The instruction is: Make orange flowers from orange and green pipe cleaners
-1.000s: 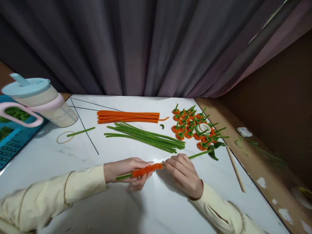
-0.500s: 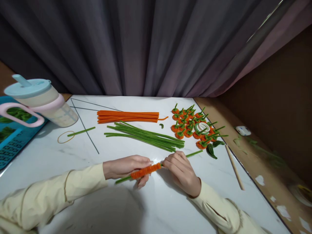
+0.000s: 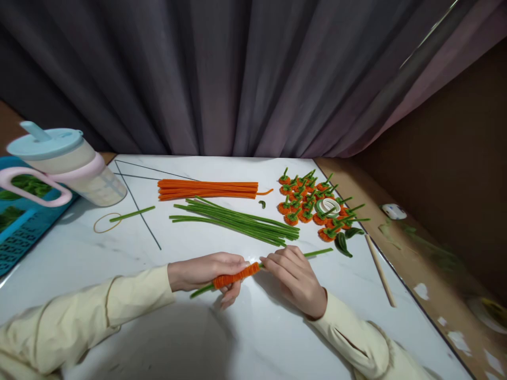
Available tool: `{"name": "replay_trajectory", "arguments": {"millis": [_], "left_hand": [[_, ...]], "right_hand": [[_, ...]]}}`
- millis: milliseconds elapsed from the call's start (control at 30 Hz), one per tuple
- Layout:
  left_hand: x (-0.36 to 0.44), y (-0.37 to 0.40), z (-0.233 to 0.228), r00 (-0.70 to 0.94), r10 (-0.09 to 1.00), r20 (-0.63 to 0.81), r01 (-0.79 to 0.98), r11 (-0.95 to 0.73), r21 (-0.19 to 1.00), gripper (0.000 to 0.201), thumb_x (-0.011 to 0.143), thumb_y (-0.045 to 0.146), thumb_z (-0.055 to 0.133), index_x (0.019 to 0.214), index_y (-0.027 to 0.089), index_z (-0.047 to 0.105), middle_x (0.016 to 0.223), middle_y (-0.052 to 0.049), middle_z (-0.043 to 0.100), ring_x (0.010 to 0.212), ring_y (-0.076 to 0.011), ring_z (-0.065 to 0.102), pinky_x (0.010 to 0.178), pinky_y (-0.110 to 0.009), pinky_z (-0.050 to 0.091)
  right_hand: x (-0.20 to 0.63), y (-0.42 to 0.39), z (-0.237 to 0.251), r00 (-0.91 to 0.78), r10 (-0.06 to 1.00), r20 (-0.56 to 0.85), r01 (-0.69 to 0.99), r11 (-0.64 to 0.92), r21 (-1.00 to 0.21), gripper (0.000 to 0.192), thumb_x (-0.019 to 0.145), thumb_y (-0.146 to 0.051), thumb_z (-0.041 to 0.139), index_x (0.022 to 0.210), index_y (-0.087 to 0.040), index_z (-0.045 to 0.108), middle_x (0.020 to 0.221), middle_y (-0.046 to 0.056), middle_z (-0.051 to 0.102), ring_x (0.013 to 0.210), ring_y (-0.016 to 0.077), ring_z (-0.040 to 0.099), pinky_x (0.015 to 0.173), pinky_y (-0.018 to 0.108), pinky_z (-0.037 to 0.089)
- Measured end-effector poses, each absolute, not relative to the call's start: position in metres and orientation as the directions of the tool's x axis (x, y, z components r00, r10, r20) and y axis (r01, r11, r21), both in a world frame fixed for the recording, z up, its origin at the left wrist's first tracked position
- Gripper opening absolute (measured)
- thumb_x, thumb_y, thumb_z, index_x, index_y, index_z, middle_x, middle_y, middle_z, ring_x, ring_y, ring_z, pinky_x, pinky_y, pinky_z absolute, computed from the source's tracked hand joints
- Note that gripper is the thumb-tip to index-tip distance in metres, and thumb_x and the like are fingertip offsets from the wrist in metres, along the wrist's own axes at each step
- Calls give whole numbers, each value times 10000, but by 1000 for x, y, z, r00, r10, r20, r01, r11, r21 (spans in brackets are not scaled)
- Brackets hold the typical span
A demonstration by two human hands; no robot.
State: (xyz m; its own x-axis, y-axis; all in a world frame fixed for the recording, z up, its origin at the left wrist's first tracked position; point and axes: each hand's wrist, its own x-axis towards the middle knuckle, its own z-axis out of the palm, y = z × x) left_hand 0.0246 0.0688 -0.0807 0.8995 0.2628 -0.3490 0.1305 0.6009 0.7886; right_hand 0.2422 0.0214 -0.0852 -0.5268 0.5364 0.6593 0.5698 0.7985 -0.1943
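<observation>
A big cup [image 3: 65, 166] with a light blue lid, a straw and a pink handle stands at the far left of the white table [image 3: 119, 253]. It looks full of something pale; what it is cannot be told. Just left of the cup lies a blue tray [image 3: 16, 221] with green bits in it. No words can be read anywhere.

The left hand [image 3: 209, 272] and the right hand [image 3: 295, 277] are near the front of the table, well to the right of the cup. Together they hold a green fuzzy stick [image 3: 317, 253] with an orange fuzzy coil [image 3: 235, 275] wound tight around it. The left hand is curled around the coil and pinches it. The right hand's fingertips pinch the stick right at the coil's right end. The green stick pokes out on both sides.

Farther from the cup than the hands lie a bunch of green sticks [image 3: 237, 221] and, behind them, a bunch of orange sticks [image 3: 208, 190]. Far right of the cup sits a pile of little orange pumpkins [image 3: 312, 203] with green stems.
</observation>
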Motion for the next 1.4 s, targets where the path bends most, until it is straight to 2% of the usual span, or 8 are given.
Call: {"name": "replay_trajectory", "arguments": {"millis": [100,267,433,533,700,933,1133,1400], "left_hand": [[25,69,-79,901,259,-349,131,604,786,371,870,528,500,766,185,406,482,28,569,431,-128,523,481,-244,339],[28,68,-74,875,293,-386,178,546,819,379,930,520,368,830,164,448,481,3,570,442,-137,521,486,-255,293],[26,67,-77,888,244,-389,155,637,755,388,858,542,516,762,186,395,471,77,420,391,-82,381,463,-232,289],[26,67,-79,877,236,-419,161,676,719,380,862,527,524,764,181,401,490,86,364,392,-64,328,455,-219,255],[27,68,-76,874,243,-421,167,663,730,400,887,555,452,786,168,446,468,78,375,379,-69,325,445,-223,264],[26,67,-75,893,236,-383,133,674,726,329,855,472,570,785,165,473,451,85,392,369,-61,322,430,-210,270],[28,68,-77,868,300,-397,159,588,793,494,918,553,356,811,117,561,498,2,533,440,-126,492,502,-267,353],[27,68,-80,875,282,-393,135,638,758,343,870,457,531,787,125,546,534,26,500,471,-113,485,522,-257,373]], "right_hand": [[243,22,-84,-548,508,665,574,806,-142,209,920,-54,373,1010,-97,556,797,111,653,728,188,533,650,336,390],[242,22,-81,-554,515,655,593,796,-124,218,929,-63,360,985,-115,564,794,92,658,736,174,539,675,336,403],[241,22,-81,-567,513,644,579,805,-132,230,927,-64,353,972,-109,575,788,94,654,721,174,529,668,337,395],[241,23,-81,-567,517,641,574,806,-142,222,917,-53,368,959,-98,581,779,97,648,712,176,527,656,332,389],[240,23,-80,-563,517,645,570,808,-150,233,908,-42,357,953,-94,579,758,97,638,699,180,519,638,329,383],[240,22,-83,-558,528,640,572,804,-165,244,910,-46,341,997,-101,563,777,100,645,709,182,516,635,332,383],[241,22,-82,-541,512,668,560,811,-168,243,905,-42,359,1003,-102,574,810,95,666,748,184,541,675,349,389],[240,23,-82,-548,488,680,544,825,-153,253,903,-44,358,1005,-93,584,815,93,675,759,189,555,675,350,386]]}}
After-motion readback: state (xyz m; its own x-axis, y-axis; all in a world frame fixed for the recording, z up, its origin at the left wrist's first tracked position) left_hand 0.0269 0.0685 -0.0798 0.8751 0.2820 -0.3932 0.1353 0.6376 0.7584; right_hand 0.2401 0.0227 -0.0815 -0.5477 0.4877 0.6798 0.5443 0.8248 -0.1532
